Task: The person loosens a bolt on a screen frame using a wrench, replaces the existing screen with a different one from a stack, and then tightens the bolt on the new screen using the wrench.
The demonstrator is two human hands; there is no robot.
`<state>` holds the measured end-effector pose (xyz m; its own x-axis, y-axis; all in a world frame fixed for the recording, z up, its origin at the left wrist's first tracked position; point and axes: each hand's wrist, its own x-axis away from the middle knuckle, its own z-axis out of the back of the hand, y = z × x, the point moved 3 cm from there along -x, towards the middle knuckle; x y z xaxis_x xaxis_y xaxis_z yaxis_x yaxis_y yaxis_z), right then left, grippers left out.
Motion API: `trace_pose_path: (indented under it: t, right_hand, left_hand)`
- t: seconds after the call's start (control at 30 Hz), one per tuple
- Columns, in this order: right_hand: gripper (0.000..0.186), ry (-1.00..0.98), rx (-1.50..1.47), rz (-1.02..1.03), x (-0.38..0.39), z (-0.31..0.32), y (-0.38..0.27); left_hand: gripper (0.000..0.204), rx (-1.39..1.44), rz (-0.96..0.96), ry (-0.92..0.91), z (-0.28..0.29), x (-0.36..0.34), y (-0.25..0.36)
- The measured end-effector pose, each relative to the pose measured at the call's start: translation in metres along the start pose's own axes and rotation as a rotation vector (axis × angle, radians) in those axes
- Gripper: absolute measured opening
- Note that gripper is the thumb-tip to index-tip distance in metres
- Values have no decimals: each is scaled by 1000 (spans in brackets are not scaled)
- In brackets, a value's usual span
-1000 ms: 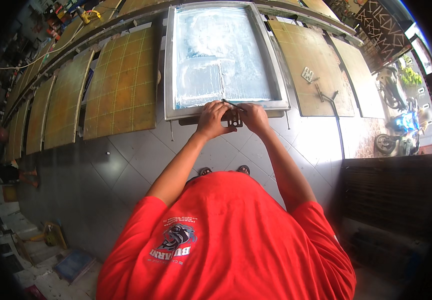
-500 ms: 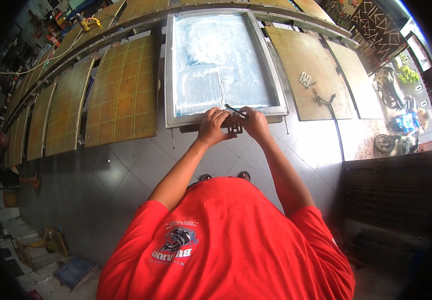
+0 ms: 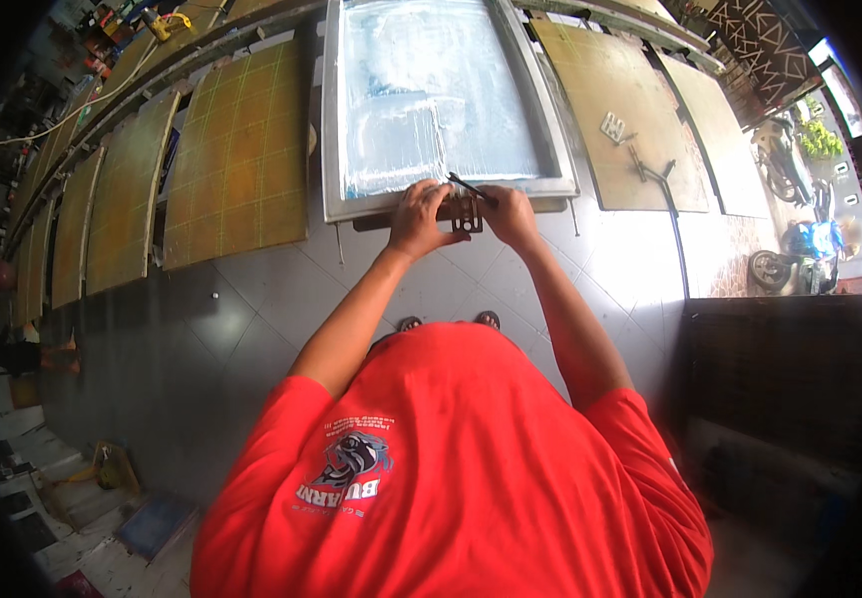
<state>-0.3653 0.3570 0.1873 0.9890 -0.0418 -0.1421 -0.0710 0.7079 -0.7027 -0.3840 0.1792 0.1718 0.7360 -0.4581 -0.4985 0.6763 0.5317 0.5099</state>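
Now, slotted metal bracket (image 3: 466,215) sits at nr edge of screen-print frame (image 3: 371,202), approx ctr. L hand (image 3: 418,221) half-curled, thumb by bracket's lower end, fingers at frame edge; can't tell if it grips. R hand (image 3: 507,214) closed round dark rod-like tool (image 3: 469,186), tip twd frame. Yellow-gridded board (image 3: 236,159) to L; pale slotted plate (image 3: 612,127) on brd to R.

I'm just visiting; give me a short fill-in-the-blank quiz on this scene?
1. The slim black tool is held by the hand on the person's own ____ side.
2. The person's T-shirt is coloured ____.
3. On the board just left of the framed screen, yellow-green lines form a ____.

Missing words: right; red; grid.
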Motion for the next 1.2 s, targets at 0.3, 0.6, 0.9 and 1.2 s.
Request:
trace_pose_path:
  t: [0.3,0.6,0.9,1.2]
  right_hand:
    - [31,61,32,-108,3,3,-12]
    - [26,66,17,-66,3,-4,-17]
    - [26,-88,69,-60,1,-11,-33]
    - [22,409,-218,-226,31,16,18]
  left_hand:
    - [82,52,-1,17,2,-1,4]
    - [83,36,-13,34,1,-1,4]
    - [78,116,-17,59,6,-4,7]
    - [82,10,0,50,-1,-6,13]
